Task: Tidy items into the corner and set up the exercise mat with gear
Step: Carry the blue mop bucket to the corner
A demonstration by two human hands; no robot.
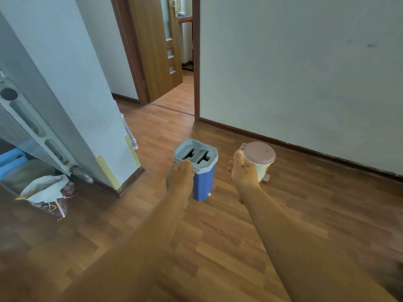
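Observation:
A blue mop bucket (204, 184) with a grey slotted top is held above the wooden floor, near the middle of the view. My left hand (180, 177) grips its near left rim. To its right is a small white pedal bin (261, 164) with a pink lid. My right hand (243, 171) grips the bin's left side, fingers curled round it. Both arms reach forward from the bottom of the view. No exercise mat is in sight.
A white wall corner (113, 149) with tape strips juts out on the left, a radiator (32, 127) and a bag (48, 192) beside it. An open wooden door (161, 51) lies ahead. A long white wall (305, 73) with dark skirting runs along the right.

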